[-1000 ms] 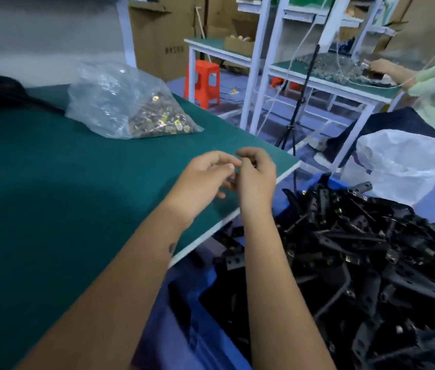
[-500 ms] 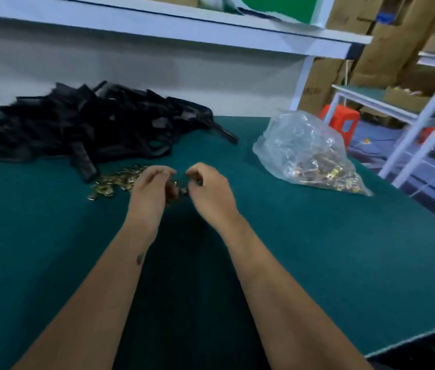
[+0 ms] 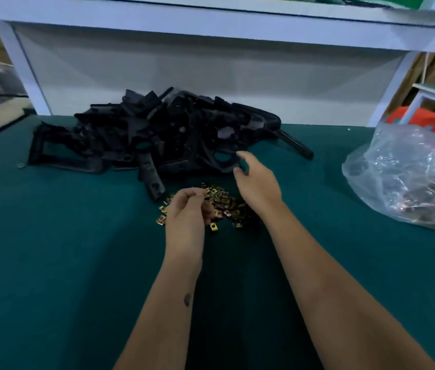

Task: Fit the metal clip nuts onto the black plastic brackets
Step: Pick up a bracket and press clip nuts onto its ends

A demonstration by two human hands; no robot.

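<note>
A small scatter of brass-coloured clip nuts point(image 3: 221, 202) lies on the green table mat point(image 3: 64, 249), directly under and between the two hands. The left hand point(image 3: 187, 220) hovers over the near-left part of the scatter with its fingers curled inward, thumb and forefinger tip drawn together on something small and dark; what it is cannot be told. The right hand point(image 3: 257, 182) is past the far-right edge of the nuts, fingers loosely bent and apart, holding nothing, its fingertips at the near edge of the pile of black plastic brackets point(image 3: 157, 134). That pile lies just beyond both hands, against the white back panel point(image 3: 211, 76) under a shelf. One bracket point(image 3: 151, 177) juts toward the left hand's fingertips, ending just beside the nuts. Well to the right of the right hand's fingers slumps a clear plastic bag point(image 3: 408, 177) holding more metal pieces, with an orange stool point(image 3: 416, 118) behind it.
</note>
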